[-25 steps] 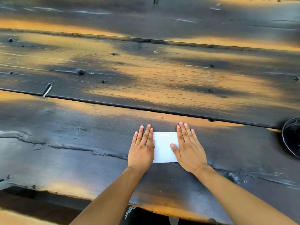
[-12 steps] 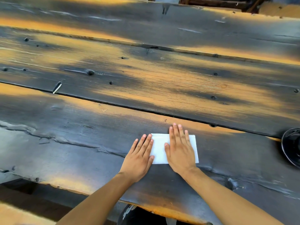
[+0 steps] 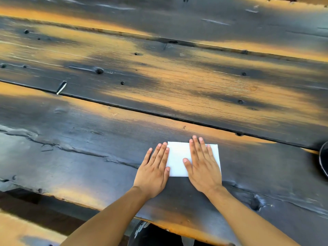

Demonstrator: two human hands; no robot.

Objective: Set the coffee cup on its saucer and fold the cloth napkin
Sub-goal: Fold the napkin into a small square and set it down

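Note:
A white napkin [image 3: 177,157], folded into a small rectangle, lies flat on the dark wooden table [image 3: 88,157] near its front edge. My left hand [image 3: 154,169] rests flat at the napkin's left edge, fingers together, thumb touching the cloth. My right hand [image 3: 202,166] lies flat on the napkin's right half and covers most of it. Neither hand grips anything. A dark round dish [image 3: 324,160] is cut off by the right edge; whether a cup stands on it I cannot tell.
The table is made of wide charred planks with gaps [image 3: 159,114] between them and knots. Its front edge [image 3: 79,201] runs below my forearms. A bench plank [image 3: 17,231] shows at the bottom left.
My right hand slid left onto the napkin and now lies on its right half. My left hand moved off the cloth to its left edge. The camera shifted slightly.

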